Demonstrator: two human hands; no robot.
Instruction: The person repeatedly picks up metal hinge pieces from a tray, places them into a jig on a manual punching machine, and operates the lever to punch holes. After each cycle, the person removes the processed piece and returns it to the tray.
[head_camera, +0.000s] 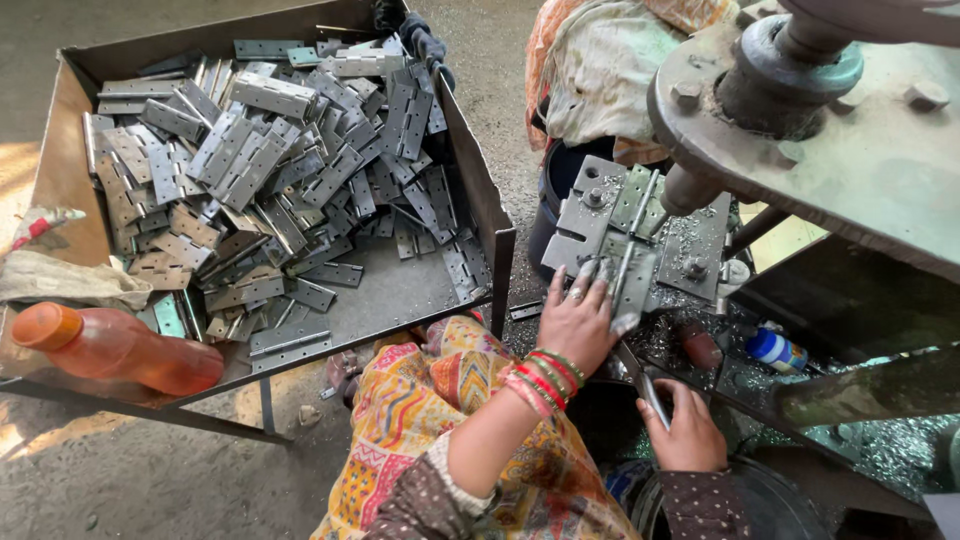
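My left hand (578, 322) rests on a metal hinge (628, 262) that lies on the press's steel work plate (700, 250), fingers pressing its near end. Red and green bangles ring that wrist. My right hand (686, 430) sits lower, closed around a thin metal lever (650, 392) below the plate. Above the hinge hangs the press's round ram (686, 190) under a heavy grey machine head (800, 110).
A large metal tray (480, 190) on the left holds a heap of several grey hinges (270, 170). An orange plastic bottle (120, 350) lies at its near left corner beside a cloth. Metal shavings and a small blue-capped bottle (776, 350) lie right of the plate.
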